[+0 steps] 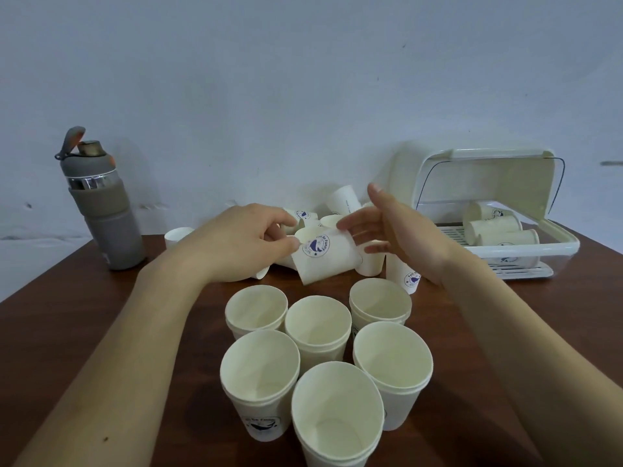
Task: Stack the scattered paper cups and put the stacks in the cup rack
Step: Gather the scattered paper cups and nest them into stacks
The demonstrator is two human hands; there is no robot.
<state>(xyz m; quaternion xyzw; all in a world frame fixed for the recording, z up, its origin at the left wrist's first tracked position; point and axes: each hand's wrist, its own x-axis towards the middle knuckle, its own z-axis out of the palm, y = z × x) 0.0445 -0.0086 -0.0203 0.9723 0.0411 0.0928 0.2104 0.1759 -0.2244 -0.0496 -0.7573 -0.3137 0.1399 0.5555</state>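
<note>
paper cup [325,256] | tilted, mouth up-left | left hand [242,242] gripping

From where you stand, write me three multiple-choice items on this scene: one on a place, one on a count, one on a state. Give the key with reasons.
1. Where does the cup rack sit on the table?
A. far right
B. far left
C. near edge, centre

2. How many upright cup stacks stand in the near cluster?
A. three
B. six
C. nine

3. How is the rack's lid?
A. shut
B. taken off
C. raised open

Key:
1. A, it sits at the back right, opposite the grey bottle.
2. B, six open mouths show, the nearest stack in front.
3. C, the lid is tipped up, showing cups lying inside.

The left hand holds a tilted cup; the right hand is open.
</note>
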